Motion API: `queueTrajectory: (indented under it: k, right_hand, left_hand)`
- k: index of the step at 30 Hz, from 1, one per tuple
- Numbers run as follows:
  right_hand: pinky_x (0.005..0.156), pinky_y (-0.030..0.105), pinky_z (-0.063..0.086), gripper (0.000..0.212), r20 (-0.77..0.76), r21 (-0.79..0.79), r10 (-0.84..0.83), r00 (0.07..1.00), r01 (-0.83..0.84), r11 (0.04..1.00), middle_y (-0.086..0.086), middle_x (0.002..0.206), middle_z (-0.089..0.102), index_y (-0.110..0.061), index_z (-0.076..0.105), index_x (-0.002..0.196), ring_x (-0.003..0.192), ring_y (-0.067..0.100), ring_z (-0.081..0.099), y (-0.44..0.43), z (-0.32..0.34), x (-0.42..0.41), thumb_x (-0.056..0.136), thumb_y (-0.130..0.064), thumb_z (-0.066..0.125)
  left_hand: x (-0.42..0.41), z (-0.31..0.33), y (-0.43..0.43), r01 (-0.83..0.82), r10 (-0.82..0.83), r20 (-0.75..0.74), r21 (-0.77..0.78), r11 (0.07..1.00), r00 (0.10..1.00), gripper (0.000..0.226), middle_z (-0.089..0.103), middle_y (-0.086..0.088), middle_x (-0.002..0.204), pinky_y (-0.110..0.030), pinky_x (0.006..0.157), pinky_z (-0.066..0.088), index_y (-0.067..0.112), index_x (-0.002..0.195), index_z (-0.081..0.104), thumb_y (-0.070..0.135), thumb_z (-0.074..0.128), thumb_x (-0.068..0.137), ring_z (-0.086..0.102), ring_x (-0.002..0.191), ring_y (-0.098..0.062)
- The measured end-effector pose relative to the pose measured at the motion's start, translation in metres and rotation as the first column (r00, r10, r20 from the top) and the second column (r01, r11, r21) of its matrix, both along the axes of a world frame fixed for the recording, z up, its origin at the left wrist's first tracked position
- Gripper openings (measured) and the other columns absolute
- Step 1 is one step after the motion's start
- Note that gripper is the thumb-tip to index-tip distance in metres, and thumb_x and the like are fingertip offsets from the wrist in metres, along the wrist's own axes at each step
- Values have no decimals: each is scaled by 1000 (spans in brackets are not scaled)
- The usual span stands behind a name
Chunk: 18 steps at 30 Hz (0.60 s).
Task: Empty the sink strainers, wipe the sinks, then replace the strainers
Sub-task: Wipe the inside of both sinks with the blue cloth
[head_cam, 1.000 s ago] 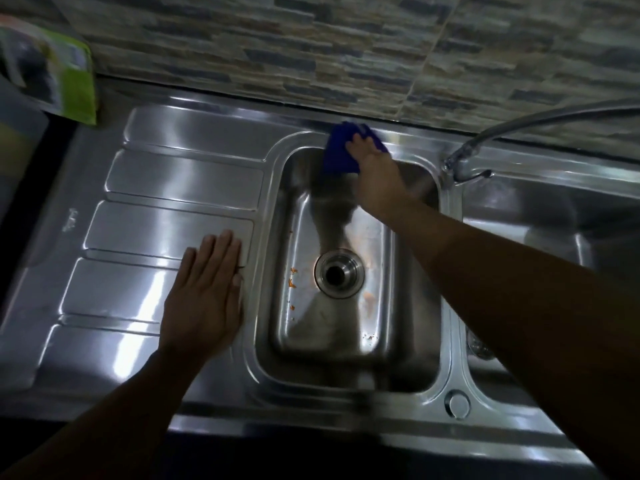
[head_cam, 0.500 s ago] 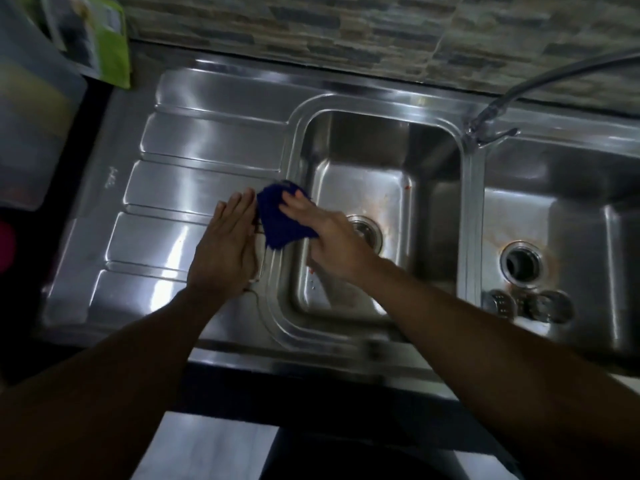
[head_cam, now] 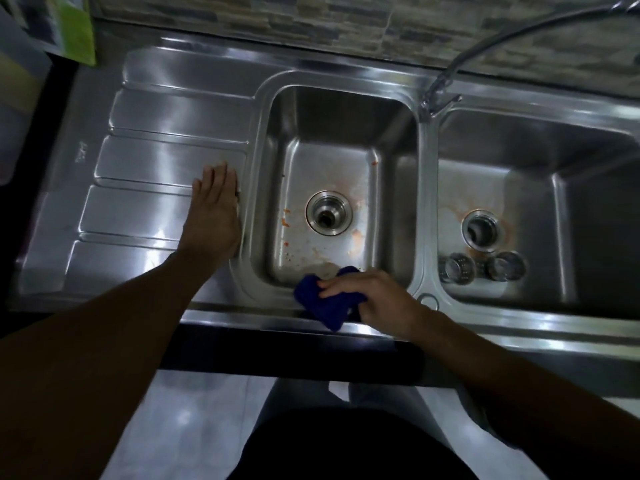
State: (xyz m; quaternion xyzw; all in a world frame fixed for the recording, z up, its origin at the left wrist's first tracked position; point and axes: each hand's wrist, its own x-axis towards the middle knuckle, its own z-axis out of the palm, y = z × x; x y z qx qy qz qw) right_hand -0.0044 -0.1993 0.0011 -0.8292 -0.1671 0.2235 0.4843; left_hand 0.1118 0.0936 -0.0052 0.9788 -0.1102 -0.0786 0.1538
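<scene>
Wiping has travelled round the left sink [head_cam: 346,116] to its near lip — right hand [head_cam: 377,299] with fingers curled on the blue cloth [head_cam: 325,304] there, left hand [head_cam: 214,209] flat on the drainboard [head_cam: 145,161], fingers straight — yet orange stains [head_cam: 358,237] remain inside, and both strainers [head_cam: 455,268] wait in the right sink [head_cam: 519,140].

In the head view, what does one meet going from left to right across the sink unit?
From the left: green packet → draining board → left hand, flat on the board → left basin's open drain → tap base → right basin's open drain. The blue cloth and right hand holding it overlap the left drain, so are omitted.
</scene>
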Motion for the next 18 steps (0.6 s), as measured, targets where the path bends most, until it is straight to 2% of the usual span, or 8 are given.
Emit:
queueTrajectory:
  k: [2,3,6,8,11,14,16,18]
  right_hand:
    - [95,-1,32,65,24,-146,-45,999,48,988,-24,112,64,-25,73,117,105,-24,48,-8,1,-1,75,23,58]
    - [94,2,36,66,28,-161,-50,998,54,985,-26,109,64,-27,72,116,103,-23,49,-5,1,0,75,22,57]
    - [91,37,54,55,104,-32,-7,995,11,999,2,112,73,-13,74,112,103,10,68,18,-5,5,68,20,68]
    - [91,41,54,55,129,-13,2,992,0,1000,5,115,72,-10,73,112,105,19,69,27,-7,7,66,19,69]
    - [93,34,53,57,110,-38,21,994,-17,999,3,117,72,-11,73,114,106,16,68,12,-10,6,67,19,66]
    - [88,18,50,53,25,-63,-22,999,23,998,-1,109,74,-12,72,114,99,5,68,-10,-11,10,70,17,65]
    - [90,14,49,50,-64,-87,-121,991,115,990,-4,108,74,-14,72,115,100,3,68,-16,-14,21,75,16,64]
    - [89,10,48,50,-119,-159,-284,951,264,951,-5,108,73,-16,70,118,101,8,68,-17,-16,41,79,15,61]
  left_hand:
    - [0,-1,-2,-13,14,-6,16,1000,1000,62,2,-23,166,-49,127,-2,-4,157,10,2,37,101,-5,155,-38]
    - [0,-1,-2,-19,19,-15,22,1000,1000,64,0,-22,167,-48,127,-3,-4,157,8,2,37,100,-6,155,-37]
    - [2,-3,-1,-16,18,-38,43,999,999,69,-3,-20,167,-47,127,-4,-1,158,4,3,40,99,-10,155,-35]
    - [3,-2,-2,-6,9,-46,55,998,999,73,-3,-21,167,-49,127,-3,-2,158,4,4,44,97,-9,155,-36]
    - [5,0,-4,9,-6,-25,121,993,1000,79,4,-23,166,-50,127,2,-2,158,8,10,52,93,-1,155,-37]
    - [14,0,-11,13,-19,60,98,995,998,64,17,-21,165,-49,127,6,0,157,17,20,34,99,11,155,-34]
    - [26,0,-19,27,-32,96,50,998,995,60,24,-20,164,-49,126,11,1,156,24,26,21,101,17,154,-34]
    - [42,-3,-24,54,-59,130,44,998,990,60,29,-20,162,-49,126,15,0,154,29,28,19,102,22,153,-34]
